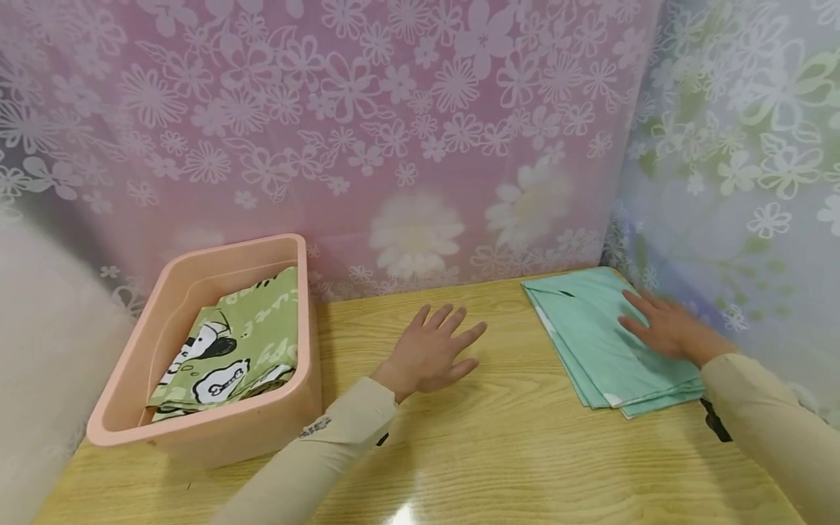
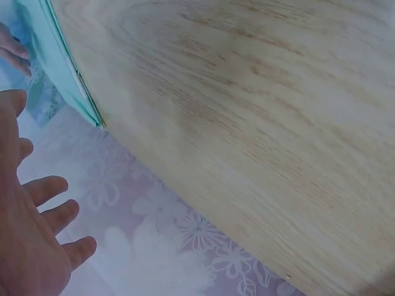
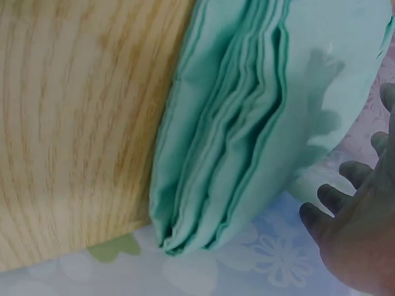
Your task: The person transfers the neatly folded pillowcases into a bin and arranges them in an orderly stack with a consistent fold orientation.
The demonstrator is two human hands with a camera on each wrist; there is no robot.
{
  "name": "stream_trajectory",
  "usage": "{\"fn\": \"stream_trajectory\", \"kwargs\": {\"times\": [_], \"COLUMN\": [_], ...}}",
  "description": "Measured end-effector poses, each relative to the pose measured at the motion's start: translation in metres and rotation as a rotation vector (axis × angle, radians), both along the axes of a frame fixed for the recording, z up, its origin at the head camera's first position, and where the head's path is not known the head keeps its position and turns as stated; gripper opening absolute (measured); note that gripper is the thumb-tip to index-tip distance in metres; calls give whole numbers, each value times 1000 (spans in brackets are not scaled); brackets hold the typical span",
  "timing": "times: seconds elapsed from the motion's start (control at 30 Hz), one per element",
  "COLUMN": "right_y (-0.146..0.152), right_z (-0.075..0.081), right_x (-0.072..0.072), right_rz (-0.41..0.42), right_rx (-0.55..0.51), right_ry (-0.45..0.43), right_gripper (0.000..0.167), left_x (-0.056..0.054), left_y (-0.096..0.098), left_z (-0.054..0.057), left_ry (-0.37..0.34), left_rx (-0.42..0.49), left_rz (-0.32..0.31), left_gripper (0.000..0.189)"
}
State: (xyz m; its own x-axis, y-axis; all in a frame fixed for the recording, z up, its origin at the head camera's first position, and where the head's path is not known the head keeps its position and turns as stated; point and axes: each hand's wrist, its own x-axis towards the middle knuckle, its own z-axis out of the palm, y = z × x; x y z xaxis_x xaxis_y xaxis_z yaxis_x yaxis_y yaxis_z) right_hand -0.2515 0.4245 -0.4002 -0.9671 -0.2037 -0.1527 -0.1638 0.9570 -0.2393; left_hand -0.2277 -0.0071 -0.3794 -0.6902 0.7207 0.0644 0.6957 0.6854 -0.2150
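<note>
A folded mint-green cloth (image 1: 590, 343) lies at the table's back right corner, its stacked layers (image 3: 228, 135) showing along one edge in the right wrist view. My right hand (image 1: 672, 328) hovers over the cloth's right side, fingers spread, and casts a shadow on it. Above the middle of the table is my left hand (image 1: 429, 354), its fingers apart and holding nothing. To its left stands a pink plastic bin (image 1: 305, 306) with a folded green cloth (image 1: 262, 328) inside, printed with black-and-white cartoon figures.
The wood-grain table (image 1: 499, 445) meets a pink flowered curtain (image 1: 407, 146) at the back. A pale blue-grey flowered curtain (image 1: 741, 182) hangs along the right side, close to the mint cloth. Whitish fabric (image 1: 52, 350) borders the left.
</note>
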Motion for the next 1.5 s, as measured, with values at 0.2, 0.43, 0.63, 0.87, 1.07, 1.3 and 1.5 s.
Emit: {"fn": "stream_trajectory", "kwargs": {"times": [0.2, 0.43, 0.63, 0.87, 1.07, 1.3, 1.5], "right_y": [5, 8, 8, 8, 7, 7, 9], "right_z": [-8, -11, -14, -19, -21, -25, -29], "right_x": [2, 0, -1, -2, -1, -1, -4], "right_rz": [-42, -66, -74, -70, -52, -32, -27], "right_rx": [-88, -112, -120, -122, -125, -101, -88], "right_ry": [-35, -55, -61, -82, -104, -99, -115], "right_gripper": [78, 79, 79, 78, 79, 79, 80], "left_x": [1, 4, 9, 12, 12, 10, 8], "left_y": [6, 17, 27, 34, 34, 30, 25], "left_z": [-7, -14, -18, -21, -26, -29, -28], "left_ry": [21, 4, -42, -45, -39, -35, -35], "left_rx": [-5, -26, -30, -40, -49, -68, -90], "left_rz": [-18, -38, -62, -82, -79, -59, -40], "left_gripper": [57, 56, 56, 54, 55, 55, 54]}}
